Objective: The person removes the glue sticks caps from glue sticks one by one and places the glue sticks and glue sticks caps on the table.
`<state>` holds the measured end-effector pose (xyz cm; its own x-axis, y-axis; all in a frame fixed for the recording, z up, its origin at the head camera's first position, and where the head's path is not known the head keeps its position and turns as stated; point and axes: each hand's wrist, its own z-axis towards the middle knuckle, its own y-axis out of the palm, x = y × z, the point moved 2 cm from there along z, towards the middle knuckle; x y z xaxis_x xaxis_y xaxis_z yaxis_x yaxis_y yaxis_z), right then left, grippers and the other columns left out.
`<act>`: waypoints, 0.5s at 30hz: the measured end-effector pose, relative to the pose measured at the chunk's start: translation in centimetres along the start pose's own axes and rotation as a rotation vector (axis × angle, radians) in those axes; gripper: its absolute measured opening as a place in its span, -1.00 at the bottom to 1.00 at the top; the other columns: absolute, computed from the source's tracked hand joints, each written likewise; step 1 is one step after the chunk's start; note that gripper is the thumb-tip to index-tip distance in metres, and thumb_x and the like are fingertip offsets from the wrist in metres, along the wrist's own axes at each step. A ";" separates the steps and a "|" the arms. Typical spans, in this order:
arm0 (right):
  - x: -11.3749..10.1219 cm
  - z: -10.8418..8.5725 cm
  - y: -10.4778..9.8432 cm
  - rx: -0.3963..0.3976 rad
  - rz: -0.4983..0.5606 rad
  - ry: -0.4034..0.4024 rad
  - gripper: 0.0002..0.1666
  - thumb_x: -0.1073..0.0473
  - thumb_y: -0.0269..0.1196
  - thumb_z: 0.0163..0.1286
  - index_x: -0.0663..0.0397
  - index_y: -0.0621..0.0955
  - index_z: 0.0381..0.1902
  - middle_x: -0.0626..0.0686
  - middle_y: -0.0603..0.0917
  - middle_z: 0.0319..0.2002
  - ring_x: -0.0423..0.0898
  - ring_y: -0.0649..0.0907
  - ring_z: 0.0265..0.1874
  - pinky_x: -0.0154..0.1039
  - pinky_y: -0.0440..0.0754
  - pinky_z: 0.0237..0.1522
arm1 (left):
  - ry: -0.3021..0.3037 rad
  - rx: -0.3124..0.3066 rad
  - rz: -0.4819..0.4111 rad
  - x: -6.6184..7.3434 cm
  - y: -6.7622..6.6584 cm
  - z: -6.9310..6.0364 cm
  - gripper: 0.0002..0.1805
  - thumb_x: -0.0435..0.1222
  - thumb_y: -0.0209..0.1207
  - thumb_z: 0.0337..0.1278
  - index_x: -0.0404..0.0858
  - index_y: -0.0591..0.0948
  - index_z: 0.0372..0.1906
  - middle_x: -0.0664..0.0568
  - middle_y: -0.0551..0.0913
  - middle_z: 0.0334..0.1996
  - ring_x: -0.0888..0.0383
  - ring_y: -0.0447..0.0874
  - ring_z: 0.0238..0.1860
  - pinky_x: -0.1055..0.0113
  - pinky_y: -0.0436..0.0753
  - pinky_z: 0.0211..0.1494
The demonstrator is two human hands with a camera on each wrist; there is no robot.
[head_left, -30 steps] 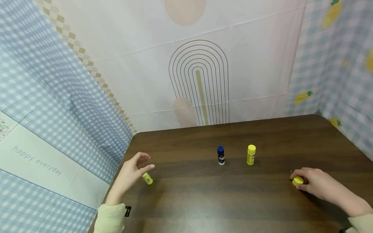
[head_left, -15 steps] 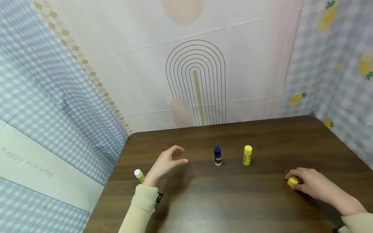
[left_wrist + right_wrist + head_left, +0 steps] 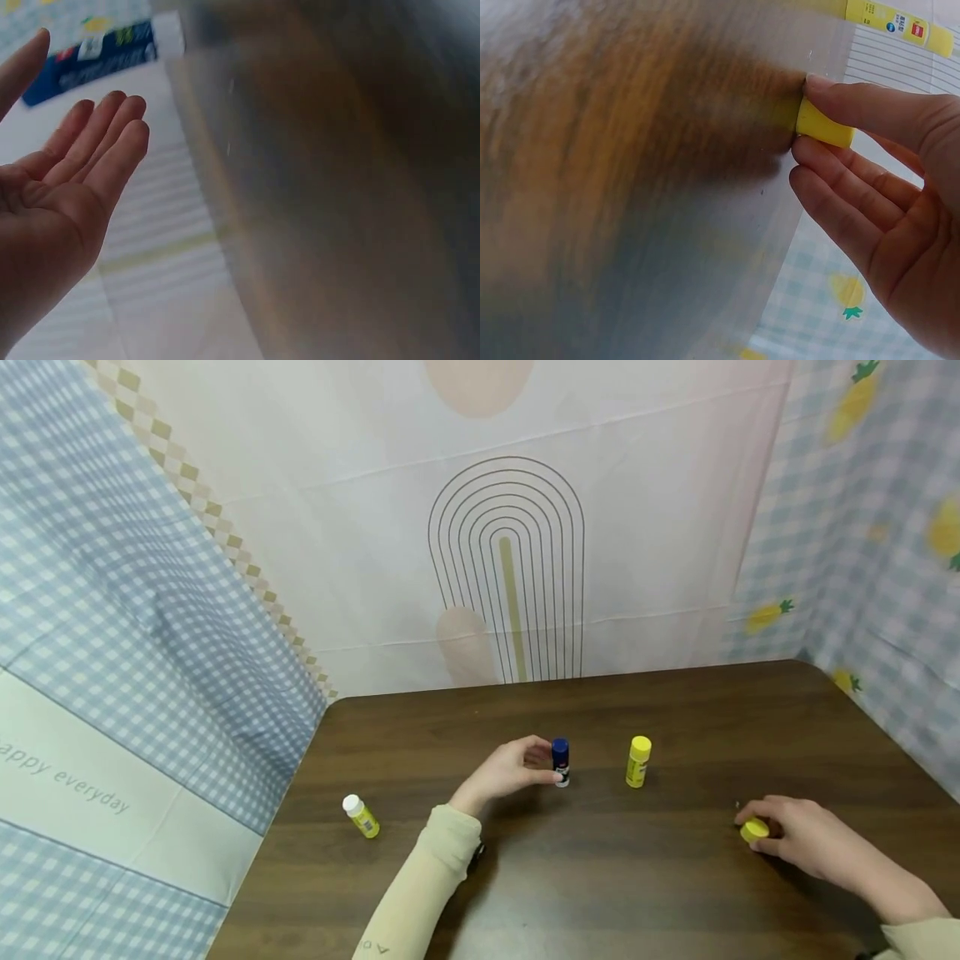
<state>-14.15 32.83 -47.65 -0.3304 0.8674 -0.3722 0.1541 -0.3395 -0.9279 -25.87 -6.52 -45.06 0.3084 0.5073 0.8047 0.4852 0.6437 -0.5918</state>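
Upright on the brown table stands a blue glue stick (image 3: pixel 561 763) with a white base. My left hand (image 3: pixel 507 772) reaches to it, thumb and fingers spread; in the left wrist view the glue stick (image 3: pixel 105 60) shows beyond the open left hand (image 3: pixel 67 187), with a gap to the fingers. My right hand (image 3: pixel 806 842) pinches a short yellow cap (image 3: pixel 754 832) on the table at the right. The right wrist view shows the thumb and fingers of the right hand (image 3: pixel 900 180) on either side of the yellow cap (image 3: pixel 826 126).
A yellow glue stick (image 3: pixel 638 762) stands upright right of the blue one. Further left, a yellow glue stick with a white top (image 3: pixel 362 817) is on the table (image 3: pixel 600 893), tilted in the view. A hanging cloth (image 3: pixel 660 527) borders the table's back edge.
My left hand has moved right, away from the white-topped glue stick and over to the blue one. The right hand stays at the yellow cap.
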 end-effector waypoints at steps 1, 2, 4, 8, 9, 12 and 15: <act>0.0 0.0 0.0 -0.001 0.003 0.001 -0.69 0.21 0.52 0.12 -0.08 0.71 -0.15 -0.15 0.66 -0.25 -0.27 0.59 -0.35 -0.21 0.57 -0.37 | -0.005 -0.012 0.013 0.1 0.4 0.3 -0.49 -0.12 0.42 0.16 -0.24 0.59 0.15 -0.01 0.70 -0.01 0.14 0.67 0.01 0.29 0.58 0.11; 0.0 0.0 0.1 -0.001 0.004 0.000 -0.69 0.21 0.52 0.13 -0.08 0.71 -0.15 -0.15 0.67 -0.24 -0.27 0.60 -0.35 -0.21 0.57 -0.37 | -0.008 -0.021 0.027 0.1 0.7 0.6 -0.52 -0.10 0.42 0.15 -0.22 0.61 0.10 0.03 0.71 -0.06 0.19 0.68 -0.04 0.33 0.59 0.07; 0.0 -0.1 0.1 0.006 0.007 -0.003 -0.69 0.20 0.52 0.13 -0.09 0.71 -0.16 -0.16 0.67 -0.24 -0.28 0.60 -0.35 -0.22 0.57 -0.37 | -0.007 -0.035 0.057 0.2 1.2 1.1 -0.61 -0.11 0.42 0.16 -0.21 0.62 -0.01 0.11 0.71 -0.18 0.27 0.66 -0.14 0.38 0.58 -0.01; 0.1 -0.2 0.0 0.016 0.009 -0.006 -0.69 0.20 0.52 0.13 -0.08 0.71 -0.15 -0.16 0.66 -0.24 -0.29 0.59 -0.35 -0.24 0.57 -0.38 | 0.005 -0.029 0.118 0.4 1.4 1.7 -0.74 -0.14 0.40 0.19 -0.17 0.61 -0.18 0.16 0.68 -0.31 0.30 0.62 -0.26 0.39 0.55 -0.13; 0.2 -0.2 0.0 0.015 0.010 -0.004 -0.69 0.20 0.52 0.13 -0.08 0.71 -0.14 -0.16 0.66 -0.24 -0.30 0.59 -0.36 -0.25 0.57 -0.38 | 0.006 -0.027 0.129 0.4 1.5 1.8 -0.76 -0.16 0.40 0.19 -0.17 0.61 -0.20 0.16 0.68 -0.33 0.30 0.61 -0.28 0.39 0.55 -0.15; 0.2 -0.2 0.0 0.005 0.020 0.000 -0.68 0.20 0.51 0.14 -0.06 0.71 -0.13 -0.16 0.64 -0.25 -0.33 0.57 -0.38 -0.26 0.56 -0.40 | 0.001 -0.025 0.151 0.3 1.5 2.0 -0.80 -0.19 0.40 0.20 -0.15 0.62 -0.21 0.18 0.69 -0.33 0.31 0.61 -0.27 0.40 0.53 -0.15; 0.2 -0.1 0.1 0.005 0.025 -0.005 -0.68 0.20 0.51 0.14 -0.06 0.71 -0.13 -0.17 0.64 -0.26 -0.35 0.56 -0.38 -0.27 0.55 -0.40 | -0.002 -0.028 0.157 0.3 1.5 2.0 -0.81 -0.19 0.39 0.21 -0.16 0.63 -0.20 0.17 0.70 -0.33 0.30 0.62 -0.27 0.39 0.53 -0.14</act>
<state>-14.10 32.99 -47.76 -0.3308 0.8570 -0.3950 0.1580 -0.3624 -0.9185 -26.70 -4.24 -45.82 0.3806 0.6018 0.7021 0.4536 0.5401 -0.7089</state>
